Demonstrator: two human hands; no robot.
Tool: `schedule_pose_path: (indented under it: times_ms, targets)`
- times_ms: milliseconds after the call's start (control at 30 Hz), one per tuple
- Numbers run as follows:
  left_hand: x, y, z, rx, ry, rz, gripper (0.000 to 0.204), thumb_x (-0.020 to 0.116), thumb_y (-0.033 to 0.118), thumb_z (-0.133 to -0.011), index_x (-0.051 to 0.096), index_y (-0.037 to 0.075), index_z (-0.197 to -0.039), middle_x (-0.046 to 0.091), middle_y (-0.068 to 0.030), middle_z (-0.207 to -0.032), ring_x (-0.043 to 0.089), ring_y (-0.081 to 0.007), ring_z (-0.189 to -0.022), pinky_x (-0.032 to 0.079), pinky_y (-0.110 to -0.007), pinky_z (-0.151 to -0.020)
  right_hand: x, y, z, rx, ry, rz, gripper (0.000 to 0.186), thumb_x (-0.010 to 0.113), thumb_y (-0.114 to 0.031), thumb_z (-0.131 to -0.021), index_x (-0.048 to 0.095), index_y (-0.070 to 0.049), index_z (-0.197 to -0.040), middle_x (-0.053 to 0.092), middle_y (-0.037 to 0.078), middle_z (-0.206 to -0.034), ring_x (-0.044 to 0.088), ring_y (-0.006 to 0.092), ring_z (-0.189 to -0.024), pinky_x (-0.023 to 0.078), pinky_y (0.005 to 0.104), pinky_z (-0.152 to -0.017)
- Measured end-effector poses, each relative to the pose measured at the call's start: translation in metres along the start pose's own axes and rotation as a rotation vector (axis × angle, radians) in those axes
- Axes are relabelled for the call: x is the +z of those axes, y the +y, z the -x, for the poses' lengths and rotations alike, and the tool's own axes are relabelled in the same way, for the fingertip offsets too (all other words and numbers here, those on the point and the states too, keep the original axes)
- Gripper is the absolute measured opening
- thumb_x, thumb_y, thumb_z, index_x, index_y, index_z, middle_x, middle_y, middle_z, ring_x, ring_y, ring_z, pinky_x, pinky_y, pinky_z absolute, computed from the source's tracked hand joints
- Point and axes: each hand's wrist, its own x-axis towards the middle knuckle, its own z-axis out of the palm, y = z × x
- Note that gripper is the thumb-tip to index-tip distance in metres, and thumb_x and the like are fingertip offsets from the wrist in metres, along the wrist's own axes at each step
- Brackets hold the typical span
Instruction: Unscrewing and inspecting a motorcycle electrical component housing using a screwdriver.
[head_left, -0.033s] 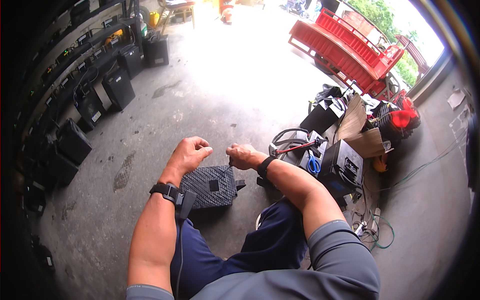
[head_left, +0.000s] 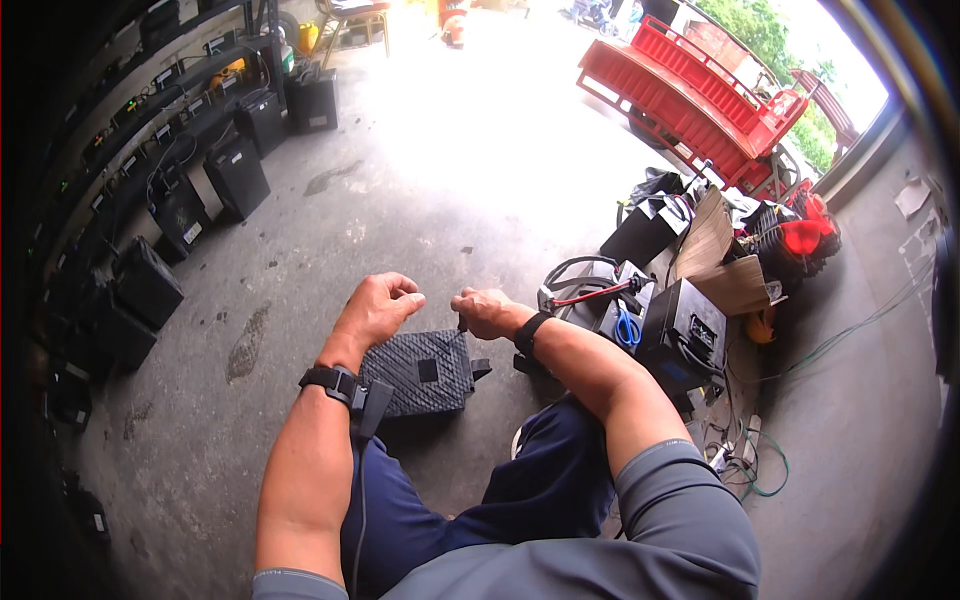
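A black box-like pack (head_left: 415,372) with a ribbed, wavy top lies on the floor between my knees. It has a small dark square on top and a short strap (head_left: 481,369) at its right side. Above its far left edge, my left hand (head_left: 378,308) is closed, thumb and fingers brought together; whatever they pinch is too small to make out. Beyond the far right corner, my right hand (head_left: 487,313) is closed too, with a short dark piece below its fingertips that I cannot name. A gap separates both hands.
Blue-handled scissors (head_left: 627,327) rest among cables by a black case (head_left: 684,335) on my right. Behind lie cardboard (head_left: 735,285) and bags. Wires and a power strip (head_left: 750,440) trail along the right wall. Black battery boxes (head_left: 237,178) line the left shelves. A red cargo tricycle (head_left: 690,95) stands far right.
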Motion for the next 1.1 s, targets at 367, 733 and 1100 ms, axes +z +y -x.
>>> schedule_pose_path:
  times_ms: [367,733,1100]
  targets:
    - [0.0,-0.002,-0.002,-0.032,0.007,0.022,0.032,0.07,0.025,-0.082,0.07,-0.001,-0.1,0.071,-0.0136,-0.088,0.067,-0.0204,-0.08,0.053,-0.033,-0.074,-0.011,-0.007,-0.002,0.015,-0.061,-0.009,0.025,0.06,-0.025,-0.084,0.062,-0.004,-0.097,0.069,0.021,-0.088,0.068,0.0381,-0.084,0.055,0.0465,-0.075]
    - [0.002,-0.005,-0.003,-0.001,0.009,0.0,0.025,0.07,0.018,-0.086,0.068,-0.003,-0.099,0.068,-0.0058,-0.08,0.061,-0.0118,-0.071,0.051,-0.027,-0.066,-0.016,-0.008,-0.002,0.196,-0.25,0.086,0.027,0.064,-0.029,-0.082,0.064,-0.005,-0.094,0.07,0.02,-0.09,0.068,0.0375,-0.089,0.054,0.046,-0.079]
    - [0.005,-0.012,-0.008,0.155,0.039,-0.006,0.024,0.072,0.02,-0.083,0.071,0.0,-0.096,0.069,-0.0077,-0.078,0.062,-0.0132,-0.071,0.051,-0.03,-0.065,-0.013,0.003,-0.002,0.192,-0.268,0.125,0.027,0.062,-0.033,-0.083,0.066,-0.006,-0.086,0.07,0.019,-0.084,0.069,0.0352,-0.082,0.056,0.0442,-0.071]
